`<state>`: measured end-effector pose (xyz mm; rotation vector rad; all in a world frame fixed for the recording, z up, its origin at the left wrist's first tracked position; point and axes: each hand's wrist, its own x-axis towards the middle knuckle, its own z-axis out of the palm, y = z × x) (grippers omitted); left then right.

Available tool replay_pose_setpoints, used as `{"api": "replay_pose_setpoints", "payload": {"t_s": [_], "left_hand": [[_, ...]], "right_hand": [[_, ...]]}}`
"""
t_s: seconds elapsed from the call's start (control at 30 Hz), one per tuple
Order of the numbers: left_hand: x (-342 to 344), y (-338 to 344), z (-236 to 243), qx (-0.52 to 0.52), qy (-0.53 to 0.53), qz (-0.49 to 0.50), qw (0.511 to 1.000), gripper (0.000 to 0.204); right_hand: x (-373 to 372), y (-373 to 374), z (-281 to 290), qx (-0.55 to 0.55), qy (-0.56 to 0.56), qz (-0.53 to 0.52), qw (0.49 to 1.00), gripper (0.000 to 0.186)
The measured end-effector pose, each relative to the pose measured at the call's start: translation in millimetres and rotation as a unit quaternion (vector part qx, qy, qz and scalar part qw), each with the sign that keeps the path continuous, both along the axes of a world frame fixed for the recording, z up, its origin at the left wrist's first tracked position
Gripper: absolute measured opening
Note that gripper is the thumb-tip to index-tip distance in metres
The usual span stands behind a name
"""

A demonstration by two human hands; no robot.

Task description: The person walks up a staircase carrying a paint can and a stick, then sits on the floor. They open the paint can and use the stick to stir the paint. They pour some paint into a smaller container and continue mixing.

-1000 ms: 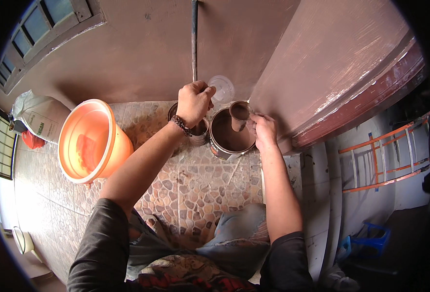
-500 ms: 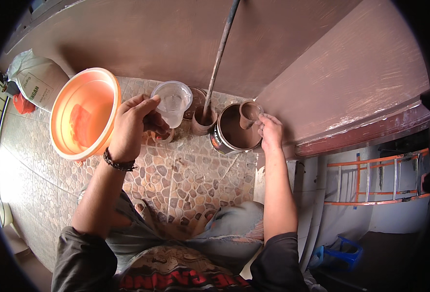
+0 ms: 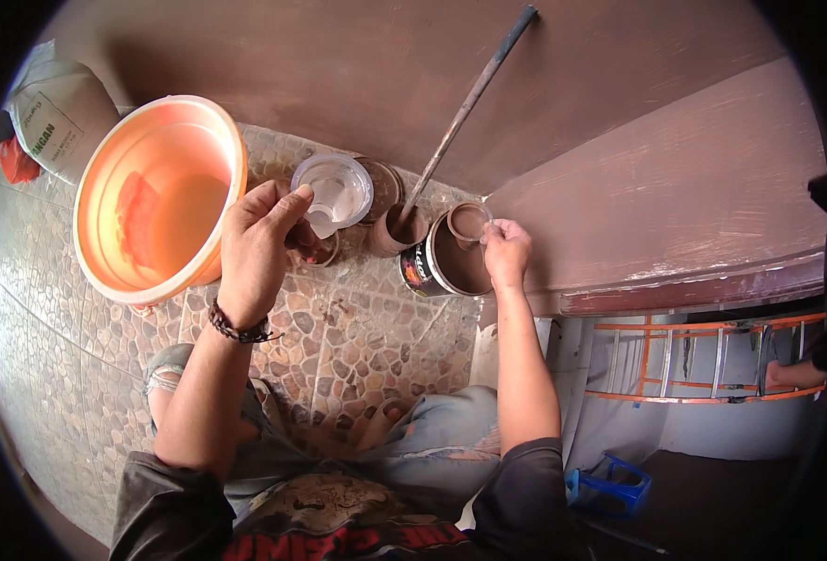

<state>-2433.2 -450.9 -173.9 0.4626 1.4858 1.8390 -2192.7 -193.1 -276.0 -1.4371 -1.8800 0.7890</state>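
My left hand (image 3: 262, 243) pinches the rim of a clear plastic cup (image 3: 337, 187), tilted with its open mouth toward me. Only a little whitish haze shows inside it. My right hand (image 3: 507, 254) grips a small brown-coated cup (image 3: 470, 221) by its rim, over the mouth of a paint bucket (image 3: 421, 271). Brown paint (image 3: 458, 260) shows in the bucket. Just left of the bucket stands a brown-smeared pot (image 3: 393, 239) with a long stick (image 3: 474, 93) leaning out of it toward the wall. My left fingers are partly hidden behind my thumb.
A large orange basin (image 3: 231, 201) stands at left, with a white sack (image 3: 63, 122) and a red bag (image 3: 18, 161) beyond it. Brown-painted wall (image 3: 320, 84) rises ahead. At right are an orange ladder (image 3: 703, 374), another person's limb (image 3: 792, 376) and a blue stool (image 3: 624, 486).
The small brown cup has turned more upright over the bucket. The stick now leans further right. Another person's limb has appeared beside the ladder. My view has shifted slightly.
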Motion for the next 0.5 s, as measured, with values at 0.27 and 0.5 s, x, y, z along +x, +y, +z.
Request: {"api": "replay_pose_setpoints", "payload": {"t_s": [0.27, 0.5], "left_hand": [[-13, -7, 3, 0.021, -0.039, 0.001, 0.999, 0.026], [-17, -10, 3, 0.02, -0.039, -0.001, 0.999, 0.027]], "right_hand": [[-28, -14, 7, 0.17, -0.153, 0.028, 0.973, 0.014], [-53, -24, 11, 0.211, -0.181, 0.068, 0.958, 0.01]]}}
